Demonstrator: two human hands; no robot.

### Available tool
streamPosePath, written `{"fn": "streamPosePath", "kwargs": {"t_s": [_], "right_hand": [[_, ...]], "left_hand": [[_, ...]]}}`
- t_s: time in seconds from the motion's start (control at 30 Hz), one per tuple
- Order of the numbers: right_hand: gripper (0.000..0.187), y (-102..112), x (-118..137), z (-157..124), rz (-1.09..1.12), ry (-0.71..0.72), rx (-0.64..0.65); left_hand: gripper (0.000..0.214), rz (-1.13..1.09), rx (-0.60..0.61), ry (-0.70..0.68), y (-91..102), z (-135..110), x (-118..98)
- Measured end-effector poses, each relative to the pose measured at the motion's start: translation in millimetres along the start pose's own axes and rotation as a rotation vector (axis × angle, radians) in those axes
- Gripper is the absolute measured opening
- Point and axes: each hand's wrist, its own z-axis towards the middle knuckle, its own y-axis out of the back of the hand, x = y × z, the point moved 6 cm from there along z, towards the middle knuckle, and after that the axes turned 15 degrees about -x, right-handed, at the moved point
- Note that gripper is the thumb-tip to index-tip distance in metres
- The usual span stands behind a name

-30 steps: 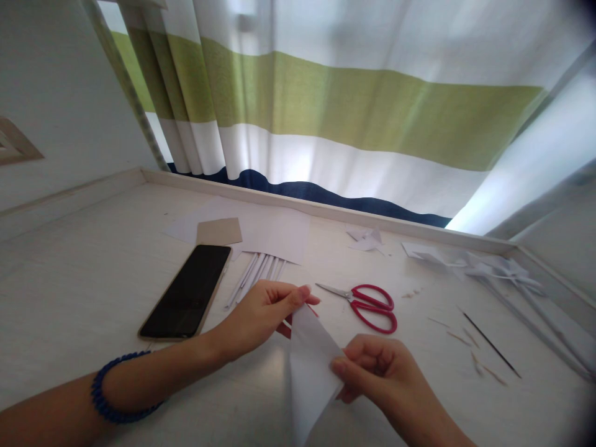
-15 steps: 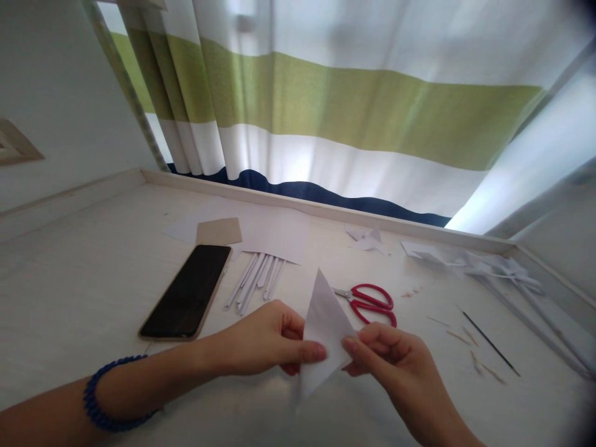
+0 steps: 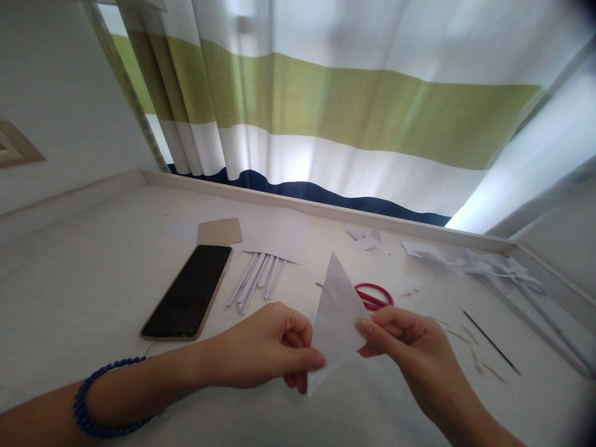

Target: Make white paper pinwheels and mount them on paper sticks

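A white sheet of paper folded into a triangle (image 3: 336, 316) is held up above the table, its point upward. My left hand (image 3: 274, 347) pinches its lower left corner between thumb and fingers. On the opposite side, my right hand (image 3: 403, 341) pinches the right corner the same way. Behind the paper lie red-handled scissors (image 3: 376, 297), partly hidden by it; one blade tip pokes out on its left. A blue braided band (image 3: 84, 403) circles my left wrist.
Left of centre lie a phone (image 3: 186, 292), rolled paper sticks (image 3: 256, 279), white sheets (image 3: 279, 226) and a tan card (image 3: 220, 231). A paper pinwheel shape (image 3: 367, 238) sits farther back. Rightward are a thin dark stick (image 3: 491, 341), wooden bits (image 3: 475, 360) and more paper pieces (image 3: 488, 264).
The folded paper has shifted up and to the right, covering more of the scissors. My right hand has moved right, and my hands are slightly farther apart. Both keep their pinch on the paper.
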Motion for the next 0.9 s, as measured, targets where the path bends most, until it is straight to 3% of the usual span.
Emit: {"fn": "streamPosePath", "kwargs": {"t_s": [0.17,0.47,0.6,0.73,0.83,0.9], "right_hand": [[0.015,-0.2,-0.9,3.2,0.046,-0.024,0.017],[0.020,-0.8,-3.5,9.9,0.032,-0.062,-0.016],[0.023,2.3,-2.3,13.4,-0.059,0.010,-0.004],[0.021,6.5,3.1,21.6,-0.174,0.077,0.064],[0.019,-7.7,1.4,19.8,-0.357,0.107,0.298],[0.017,-21.6,-0.6,15.3,-0.485,0.159,0.431]], "left_hand": [[0.013,0.028,0.012,-0.047,-0.7,-0.9,-5.5],[0.015,0.279,-0.083,-0.153,-1.7,-12.3,-15.3],[0.045,0.280,-0.091,-0.154,-2.3,-15.6,-14.9],[0.081,0.601,-0.173,-0.367,12.8,-29.2,-26.5],[0.067,0.876,-0.349,-0.641,26.1,-43.8,-42.8],[0.057,1.006,-0.325,-0.775,20.7,-48.6,-45.0]]}}
